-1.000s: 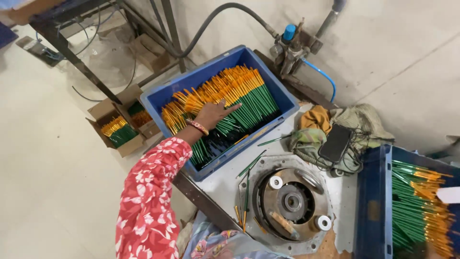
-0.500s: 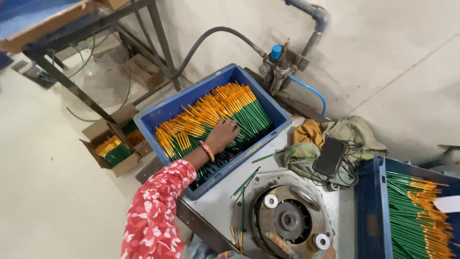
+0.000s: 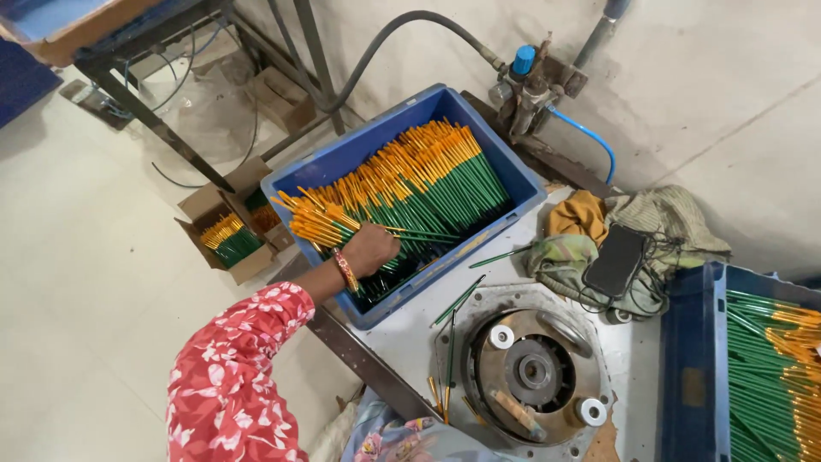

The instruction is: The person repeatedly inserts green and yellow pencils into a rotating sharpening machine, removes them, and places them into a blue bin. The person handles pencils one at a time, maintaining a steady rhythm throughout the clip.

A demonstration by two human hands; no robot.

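Note:
My left hand [image 3: 372,250], in a red floral sleeve with a bangle at the wrist, reaches into a blue crate [image 3: 359,145] full of green sticks with orange ends [image 3: 436,184]. The fingers are closed around a bunch of these sticks [image 3: 321,224] at the near left of the crate, and their orange ends fan out to the left. My right hand is out of sight.
A round metal machine disc [image 3: 534,372] sits on the white bench, with loose sticks [image 3: 457,299] beside it. A second blue crate [image 3: 688,368] of sticks is at right. A black phone [image 3: 614,261] lies on cloths [image 3: 667,222]. A cardboard box [image 3: 227,239] stands on the floor.
My left hand has moved from the middle of the pile to the crate's near left side and closed on a bunch of sticks. The view has shifted closer.

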